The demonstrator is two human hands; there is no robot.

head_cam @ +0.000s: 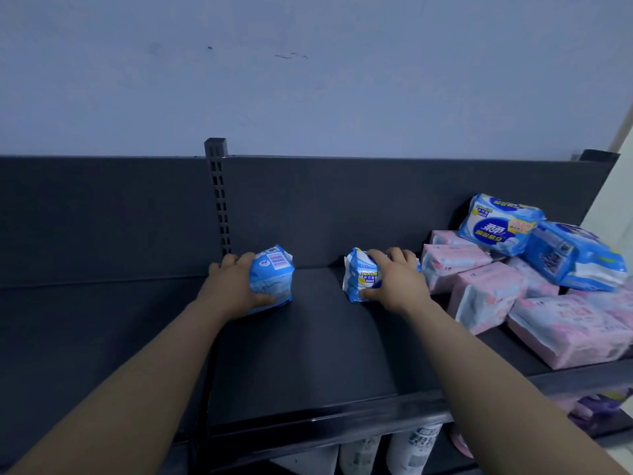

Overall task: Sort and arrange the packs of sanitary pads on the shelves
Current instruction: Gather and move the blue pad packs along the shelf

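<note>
On the dark top shelf [318, 337], my left hand [233, 281] grips a small blue pack of pads [274, 275] standing near the slotted upright. My right hand [394, 277] grips a second blue and white pack [358, 277] a little further right, fingers over its top and thumb at its lower front. Both packs rest on the shelf near the back panel. To the right lies a heap of pink packs [486, 293] with two larger blue packs [500, 222] [575, 257] on top.
A slotted metal upright [219, 197] divides the back panel. The shelf's front lip [325, 423] runs below my forearms. White and purple packs [414, 447] stand on the shelf underneath. A pale wall rises behind the shelving.
</note>
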